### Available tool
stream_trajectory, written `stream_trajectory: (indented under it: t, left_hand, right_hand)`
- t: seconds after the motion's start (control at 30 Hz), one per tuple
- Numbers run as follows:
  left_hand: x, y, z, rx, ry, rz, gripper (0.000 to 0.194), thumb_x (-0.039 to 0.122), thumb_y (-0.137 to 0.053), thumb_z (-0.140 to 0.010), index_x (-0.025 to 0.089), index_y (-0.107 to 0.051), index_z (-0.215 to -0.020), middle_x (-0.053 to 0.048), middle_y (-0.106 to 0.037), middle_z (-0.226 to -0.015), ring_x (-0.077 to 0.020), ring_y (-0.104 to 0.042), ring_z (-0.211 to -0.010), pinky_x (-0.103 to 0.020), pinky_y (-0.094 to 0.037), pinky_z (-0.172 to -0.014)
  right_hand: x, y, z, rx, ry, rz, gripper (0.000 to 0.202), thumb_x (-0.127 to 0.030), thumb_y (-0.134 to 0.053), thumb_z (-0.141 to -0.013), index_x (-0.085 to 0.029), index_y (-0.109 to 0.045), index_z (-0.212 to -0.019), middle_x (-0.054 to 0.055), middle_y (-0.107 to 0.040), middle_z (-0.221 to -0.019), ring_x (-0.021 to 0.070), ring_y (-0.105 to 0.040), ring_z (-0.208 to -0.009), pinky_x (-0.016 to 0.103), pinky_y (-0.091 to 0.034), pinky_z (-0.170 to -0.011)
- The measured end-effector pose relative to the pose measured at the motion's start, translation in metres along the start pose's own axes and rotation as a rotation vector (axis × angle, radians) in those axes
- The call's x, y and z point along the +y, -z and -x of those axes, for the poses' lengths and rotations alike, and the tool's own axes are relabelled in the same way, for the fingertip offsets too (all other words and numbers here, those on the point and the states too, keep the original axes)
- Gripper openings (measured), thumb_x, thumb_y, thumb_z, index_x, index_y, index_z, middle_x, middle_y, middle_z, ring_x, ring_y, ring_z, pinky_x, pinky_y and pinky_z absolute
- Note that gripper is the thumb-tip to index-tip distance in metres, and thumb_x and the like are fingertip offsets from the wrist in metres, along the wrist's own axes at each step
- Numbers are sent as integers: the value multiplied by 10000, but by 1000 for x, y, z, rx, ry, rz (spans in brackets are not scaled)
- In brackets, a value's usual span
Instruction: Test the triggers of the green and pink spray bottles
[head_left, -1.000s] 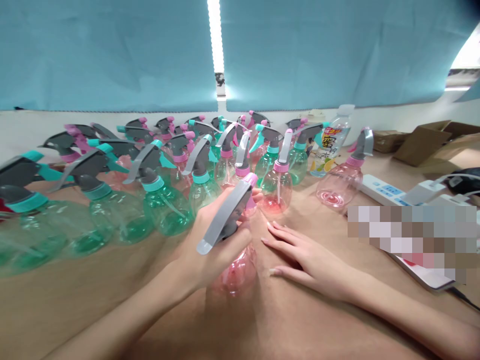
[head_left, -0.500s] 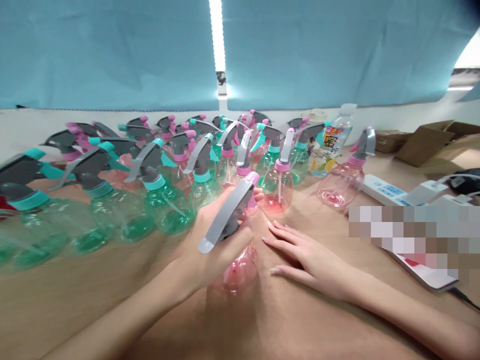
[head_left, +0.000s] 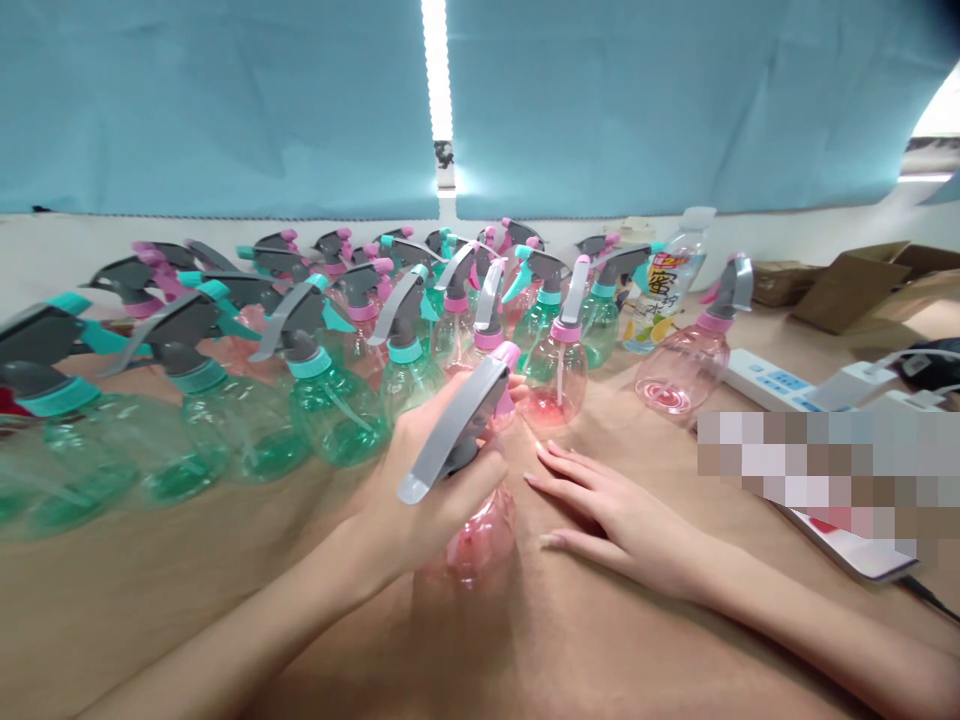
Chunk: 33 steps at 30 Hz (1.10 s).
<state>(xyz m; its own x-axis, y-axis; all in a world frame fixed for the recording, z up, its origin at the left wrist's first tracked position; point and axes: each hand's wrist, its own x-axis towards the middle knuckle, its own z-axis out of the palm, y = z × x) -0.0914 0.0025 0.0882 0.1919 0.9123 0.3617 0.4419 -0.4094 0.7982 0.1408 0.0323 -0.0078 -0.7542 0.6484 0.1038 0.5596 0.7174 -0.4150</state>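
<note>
My left hand point(head_left: 431, 465) is wrapped round the neck of a pink spray bottle point(head_left: 480, 540) with a grey and pink trigger head. The fingers on its far side are partly hidden by that head. To the right, my right hand point(head_left: 622, 510) lies flat on the brown table point(head_left: 570, 650), fingers spread and holding nothing. Just beyond both hands stands another pink spray bottle point(head_left: 555, 380). A green spray bottle point(head_left: 337, 415) is to the left of my left hand, in a row with other green ones.
Several green and pink spray bottles crowd the table's far side. A labelled drink bottle point(head_left: 664, 285) and a lone pink spray bottle point(head_left: 684, 365) stand at the right. Farther right are a white power strip point(head_left: 772, 378), a partly blurred-out device point(head_left: 862, 550) and an opened cardboard box point(head_left: 851, 290).
</note>
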Motion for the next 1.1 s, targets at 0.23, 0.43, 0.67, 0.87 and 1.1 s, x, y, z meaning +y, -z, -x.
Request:
stream_trajectory:
  t: [0.23,0.43,0.67,0.87,1.1]
  left_hand:
    - [4,1,-1,11,-8,7,173,106,-482,-697,239,-392,-763,54,-373,-641,-119,-351,-530,-270,-340,-503]
    - [3,0,0,31,-1,-18,159,120,-487,-702,239,-401,-765,46,-394,-654,-127,-384,-554,-269,-352,-513]
    - [2,0,1,106,21,-55,121,153,-506,-669,232,-455,-745,37,-411,-652,-130,-417,-561,-268,-423,-524]
    - [-5,-2,4,145,4,-78,251,191,-545,-726,245,-616,-960,14,-581,-722,-170,-546,-665,-296,-513,-599]
    - [0,-2,1,126,21,-41,203,181,-533,-712,221,-613,-894,7,-610,-738,-164,-563,-650,-290,-511,-584]
  right_hand:
    - [1,-1,1,21,6,-22,621,-569,-504,-959,-219,-471,-1471,118,-348,-1576,333,-271,-1470,551,-305,-1166]
    - [1,-1,0,16,9,2,628,-577,-490,-964,-210,-468,-1472,117,-339,-1581,318,-267,-1473,530,-310,-1168]
    - [1,0,0,9,9,7,627,-581,-490,-963,-204,-480,-1463,119,-347,-1579,320,-268,-1472,526,-313,-1168]
    - [0,1,0,24,14,-27,609,-558,-507,-962,-218,-476,-1467,118,-353,-1575,333,-274,-1469,548,-314,-1162]
    - [1,-1,1,37,11,-35,608,-558,-519,-956,-225,-483,-1464,117,-356,-1574,338,-284,-1464,551,-313,-1162]
